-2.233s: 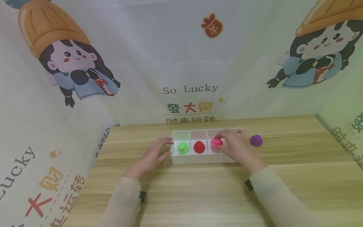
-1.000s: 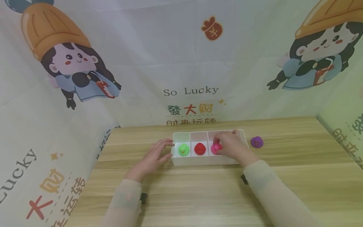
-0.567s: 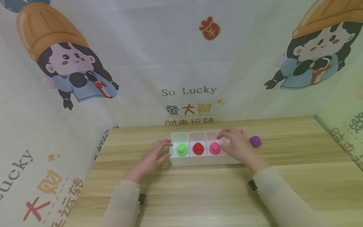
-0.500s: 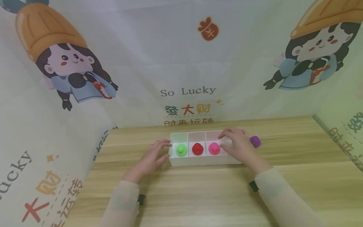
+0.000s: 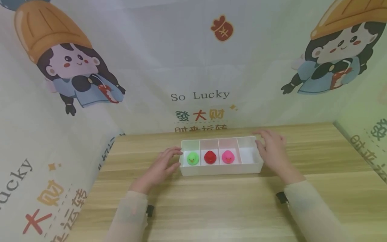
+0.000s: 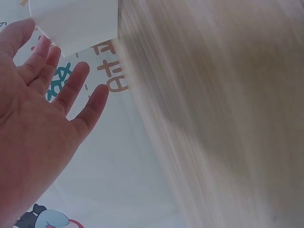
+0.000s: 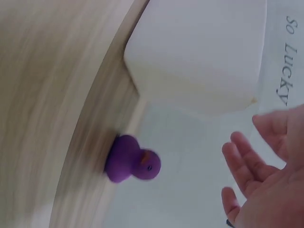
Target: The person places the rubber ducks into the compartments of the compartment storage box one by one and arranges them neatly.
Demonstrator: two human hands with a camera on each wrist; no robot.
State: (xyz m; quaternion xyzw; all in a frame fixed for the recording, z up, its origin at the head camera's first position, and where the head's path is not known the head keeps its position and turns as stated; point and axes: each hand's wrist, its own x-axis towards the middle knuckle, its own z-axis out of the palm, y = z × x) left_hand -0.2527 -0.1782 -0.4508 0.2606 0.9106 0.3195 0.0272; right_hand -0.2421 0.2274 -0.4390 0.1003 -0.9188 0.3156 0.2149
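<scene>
A white divided box (image 5: 220, 170) stands on the wooden table with a green rubber duck (image 5: 192, 158), a red rubber duck (image 5: 210, 157) and a pink rubber duck (image 5: 228, 157) in separate compartments, left to right. My left hand (image 5: 161, 166) is at the box's left end, fingers loosely bent and fingertips right at the wall. Past the right end hovers my right hand (image 5: 275, 153), fingers spread and holding nothing. In the right wrist view a purple rubber duck (image 7: 126, 159) sits on the table beside the box, apart from that hand; in the head view the hand hides it.
The wooden table (image 5: 217, 205) runs up to a printed cloth backdrop (image 5: 157, 80) behind the box. Cloth also hangs at the left and right sides. Dark bands sit at both wrists.
My right hand has let go of the pink duck, leaving it in its compartment, and has moved right out of the box to over the purple duck. The left hand stays at the box's left end.
</scene>
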